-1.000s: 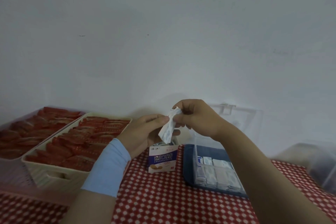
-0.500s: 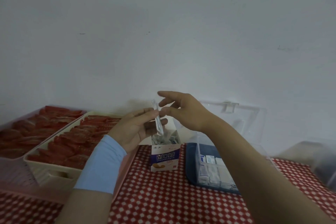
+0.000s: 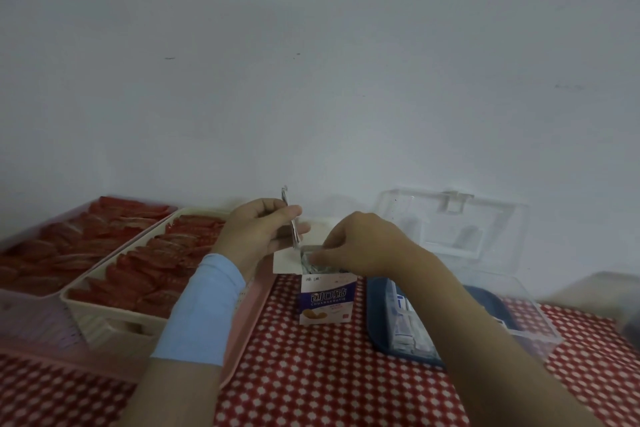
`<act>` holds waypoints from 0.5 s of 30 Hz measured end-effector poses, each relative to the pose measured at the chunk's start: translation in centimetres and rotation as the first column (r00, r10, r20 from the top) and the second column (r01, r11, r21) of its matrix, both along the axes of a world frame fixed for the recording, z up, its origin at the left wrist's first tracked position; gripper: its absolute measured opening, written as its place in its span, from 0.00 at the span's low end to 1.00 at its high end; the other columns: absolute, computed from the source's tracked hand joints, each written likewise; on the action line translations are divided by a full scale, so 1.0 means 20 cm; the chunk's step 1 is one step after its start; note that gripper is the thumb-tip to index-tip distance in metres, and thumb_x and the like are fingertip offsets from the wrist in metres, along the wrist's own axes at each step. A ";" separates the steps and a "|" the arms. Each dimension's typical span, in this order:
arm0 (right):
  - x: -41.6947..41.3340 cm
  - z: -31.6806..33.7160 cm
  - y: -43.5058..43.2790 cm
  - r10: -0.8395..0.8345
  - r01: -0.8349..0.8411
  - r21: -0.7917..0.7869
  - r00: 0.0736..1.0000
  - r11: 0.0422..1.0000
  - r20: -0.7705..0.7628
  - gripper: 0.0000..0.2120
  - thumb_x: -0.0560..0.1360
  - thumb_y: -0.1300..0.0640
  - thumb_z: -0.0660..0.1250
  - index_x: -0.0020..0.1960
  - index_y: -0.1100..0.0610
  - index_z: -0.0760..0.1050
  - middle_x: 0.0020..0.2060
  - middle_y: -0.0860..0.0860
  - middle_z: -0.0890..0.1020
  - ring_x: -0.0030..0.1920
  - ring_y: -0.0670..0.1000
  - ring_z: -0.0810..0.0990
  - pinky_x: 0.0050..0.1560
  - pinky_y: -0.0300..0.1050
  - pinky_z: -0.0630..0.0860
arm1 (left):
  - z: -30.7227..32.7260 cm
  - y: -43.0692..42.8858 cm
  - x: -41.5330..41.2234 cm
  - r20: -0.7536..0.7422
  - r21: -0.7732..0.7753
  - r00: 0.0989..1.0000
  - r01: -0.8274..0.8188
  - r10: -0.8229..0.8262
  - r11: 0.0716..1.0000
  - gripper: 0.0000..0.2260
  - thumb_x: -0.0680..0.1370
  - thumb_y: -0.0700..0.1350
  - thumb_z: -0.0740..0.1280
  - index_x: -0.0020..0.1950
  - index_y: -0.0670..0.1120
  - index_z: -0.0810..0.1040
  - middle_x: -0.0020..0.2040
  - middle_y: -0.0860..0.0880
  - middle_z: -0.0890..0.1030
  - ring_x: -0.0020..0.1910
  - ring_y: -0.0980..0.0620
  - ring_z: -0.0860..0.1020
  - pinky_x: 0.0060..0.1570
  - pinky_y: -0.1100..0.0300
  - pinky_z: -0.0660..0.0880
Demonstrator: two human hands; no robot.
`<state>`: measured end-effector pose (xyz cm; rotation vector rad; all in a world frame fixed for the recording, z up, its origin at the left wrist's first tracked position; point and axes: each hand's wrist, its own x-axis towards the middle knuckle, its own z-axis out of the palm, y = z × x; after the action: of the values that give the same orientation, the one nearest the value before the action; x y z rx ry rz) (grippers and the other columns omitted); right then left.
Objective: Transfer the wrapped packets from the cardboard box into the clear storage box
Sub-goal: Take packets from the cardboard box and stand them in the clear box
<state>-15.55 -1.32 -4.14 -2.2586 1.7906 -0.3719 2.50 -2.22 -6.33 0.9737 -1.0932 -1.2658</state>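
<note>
A small white and blue cardboard box [image 3: 327, 298] stands open on the red checked cloth, with wrapped packets [image 3: 306, 262] showing at its top. My left hand [image 3: 263, 232] holds a thin stack of packets [image 3: 290, 215] upright just left of the box's flap. My right hand [image 3: 360, 243] reaches into the box's mouth and its fingertips pinch the packets there. The clear storage box [image 3: 519, 322] sits to the right on a dark blue tray, lid [image 3: 453, 225] raised against the wall, with several white packets [image 3: 407, 329] inside.
Two long trays of red wrapped items [image 3: 138, 263] fill the table's left side, one cream [image 3: 114, 326], one clear pinkish [image 3: 27, 319]. A blurred clear container [image 3: 620, 298] stands at the far right. A white wall rises right behind everything.
My right hand let go of the packets held up in front of me and dropped into the cardboard box's opening. My left hand kept the packets and stayed left of the box.
</note>
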 end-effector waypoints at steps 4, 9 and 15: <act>-0.01 -0.03 -0.03 0.027 -0.025 -0.058 0.999 0.998 0.033 0.06 0.76 0.49 0.71 0.49 0.48 0.85 0.43 0.44 0.85 0.44 0.45 0.82 0.52 0.49 0.82 | 0.00 0.00 -0.01 0.032 0.001 0.999 -0.004 0.004 1.000 0.07 0.76 0.38 0.73 0.50 0.37 0.78 0.53 0.31 0.82 0.47 0.42 0.86 0.44 0.53 0.84; -0.09 0.07 -0.02 0.054 -0.007 -0.190 0.969 0.982 0.241 0.03 0.78 0.53 0.70 0.46 0.47 0.82 0.41 0.43 0.84 0.41 0.43 0.81 0.46 0.44 0.80 | -0.01 0.00 -0.02 0.062 -0.032 0.998 -0.017 0.019 0.999 0.06 0.76 0.38 0.73 0.48 0.37 0.77 0.52 0.31 0.82 0.47 0.43 0.86 0.47 0.50 0.83; -0.15 0.17 0.05 0.245 -0.149 -0.242 0.866 0.959 0.435 0.06 0.78 0.59 0.71 0.43 0.50 0.82 0.36 0.45 0.84 0.33 0.42 0.77 0.37 0.35 0.76 | 0.01 0.05 -0.06 -0.097 0.006 0.940 0.330 -0.328 0.944 0.11 0.76 0.41 0.68 0.55 0.37 0.78 0.52 0.39 0.84 0.45 0.44 0.84 0.45 0.52 0.83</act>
<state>-18.57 -0.23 -0.75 -2.2046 1.3131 -0.9946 1.39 -1.29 -6.20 0.7567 -1.2033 -1.5814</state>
